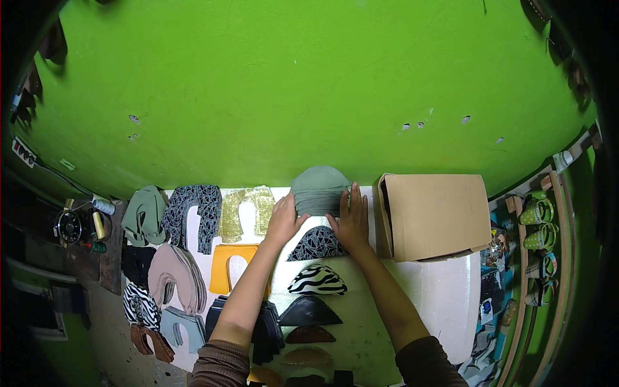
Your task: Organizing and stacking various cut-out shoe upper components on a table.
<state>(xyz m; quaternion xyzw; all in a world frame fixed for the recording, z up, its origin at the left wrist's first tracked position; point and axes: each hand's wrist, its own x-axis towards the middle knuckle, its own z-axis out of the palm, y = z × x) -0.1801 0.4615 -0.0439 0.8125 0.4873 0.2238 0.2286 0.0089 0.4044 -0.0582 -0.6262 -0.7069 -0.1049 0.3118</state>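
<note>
A stack of green half-round cut pieces (321,188) lies against the wall at the far middle of the white table. My left hand (284,219) rests along its left side and my right hand (353,222) along its right side. Both hands have their fingers stretched out, with the thumbs near the stack's front edge. Just nearer lies a black half-round piece with pale lines (318,244). Below it come a zebra-striped piece (317,280), a plain black one (311,311) and a dark brown one (311,334).
A cardboard box (435,216) stands right of my right hand. Left are U-shaped pieces: gold (245,197), yellow (222,258), pinkish (169,271) and light blue (182,324). Green sandals (537,213) sit on a wooden rack (560,258) at right; a sewing machine wheel (68,227) shows left.
</note>
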